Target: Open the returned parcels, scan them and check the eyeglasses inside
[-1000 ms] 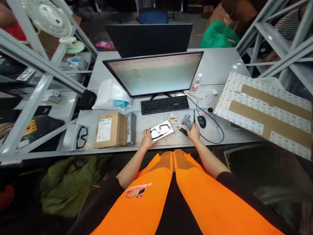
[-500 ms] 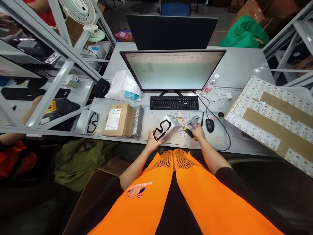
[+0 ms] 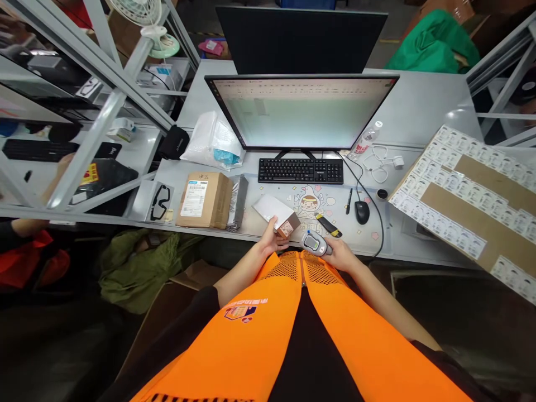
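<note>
Scanner [image 3: 315, 244] is partly hidden by the right hand [image 3: 339, 254].

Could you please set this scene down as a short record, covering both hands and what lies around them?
Left hand: holds a silver-white box by its brown, labelled end
Right hand: holds a grey handheld scanner
Beyond the scanner: yellow-and-black tool
To the right: pen, black mouse
To the left: brown carton beside a grey package
Farther back: black keyboard, lit monitor
</note>
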Demonstrator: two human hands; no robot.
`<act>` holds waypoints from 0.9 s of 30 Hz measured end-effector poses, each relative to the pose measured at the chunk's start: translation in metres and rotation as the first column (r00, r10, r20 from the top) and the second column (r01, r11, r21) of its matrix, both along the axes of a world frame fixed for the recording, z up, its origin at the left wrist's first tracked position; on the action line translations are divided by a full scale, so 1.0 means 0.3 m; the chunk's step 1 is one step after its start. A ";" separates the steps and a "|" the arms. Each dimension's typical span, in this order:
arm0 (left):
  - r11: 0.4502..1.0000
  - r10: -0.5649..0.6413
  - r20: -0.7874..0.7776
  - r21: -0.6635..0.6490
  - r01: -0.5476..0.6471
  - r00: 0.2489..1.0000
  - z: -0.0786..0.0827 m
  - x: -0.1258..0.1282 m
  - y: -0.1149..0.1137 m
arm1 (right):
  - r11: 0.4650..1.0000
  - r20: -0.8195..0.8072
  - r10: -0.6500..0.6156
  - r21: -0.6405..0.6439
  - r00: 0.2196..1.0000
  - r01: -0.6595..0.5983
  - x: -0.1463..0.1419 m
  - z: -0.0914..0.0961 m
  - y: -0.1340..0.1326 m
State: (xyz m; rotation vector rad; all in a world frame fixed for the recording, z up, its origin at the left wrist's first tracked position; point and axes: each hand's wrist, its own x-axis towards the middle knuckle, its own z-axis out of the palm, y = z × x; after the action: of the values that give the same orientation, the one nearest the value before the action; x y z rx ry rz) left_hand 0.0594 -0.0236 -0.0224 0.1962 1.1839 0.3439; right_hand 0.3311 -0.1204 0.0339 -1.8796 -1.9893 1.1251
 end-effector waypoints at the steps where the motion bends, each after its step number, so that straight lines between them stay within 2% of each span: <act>1: 1.000 0.002 -0.005 -0.006 -0.002 1.000 0.006 0.002 0.002 | 1.000 0.025 0.020 0.003 0.999 -0.020 -0.014 0.003 -0.001; 7: 1.000 0.030 0.037 -0.005 -0.030 0.999 0.007 0.007 0.001 | 0.996 0.182 0.087 -0.027 0.979 -0.084 -0.063 0.003 0.018; 12: 0.999 0.040 0.049 0.013 -0.040 0.998 -0.008 0.008 -0.014 | 0.996 0.152 0.090 -0.006 0.984 -0.090 -0.057 -0.022 0.020; 15: 0.996 0.048 0.011 0.074 -0.049 0.999 -0.002 -0.013 -0.048 | 1.000 0.126 0.004 0.028 0.992 -0.007 -0.027 -0.057 0.026; 17: 0.980 0.069 -0.023 0.187 -0.064 0.997 0.015 -0.046 -0.092 | 0.994 0.102 -0.106 0.050 0.989 0.101 0.008 -0.085 0.040; 19: 0.922 0.107 -0.071 0.380 -0.073 0.992 0.046 -0.095 -0.159 | 0.975 0.084 -0.216 0.072 0.973 0.211 0.051 -0.112 0.063; 22: 0.741 0.148 -0.128 0.671 -0.025 0.981 0.123 -0.200 -0.282 | 0.949 0.105 -0.313 0.081 0.944 0.306 0.118 -0.149 0.109; 24: 0.628 0.176 -0.141 0.778 -0.001 0.974 0.196 -0.299 -0.343 | 0.947 0.156 -0.321 0.082 0.934 0.312 0.153 -0.177 0.145; 26: 0.562 0.263 -0.198 0.827 0.017 0.944 0.277 -0.435 -0.358 | 0.949 0.219 -0.316 0.093 0.923 0.303 0.170 -0.206 0.178; 27: 0.545 0.335 -0.268 0.837 0.046 0.903 0.314 -0.519 -0.343 | 0.947 0.253 -0.321 0.101 0.913 0.305 0.171 -0.220 0.192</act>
State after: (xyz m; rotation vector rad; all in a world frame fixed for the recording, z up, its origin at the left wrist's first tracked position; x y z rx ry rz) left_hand -0.0964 -0.1264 0.0719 1.0650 1.3656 1.0712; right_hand 0.3824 -0.0627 -0.0319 -2.3156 -1.7262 0.7499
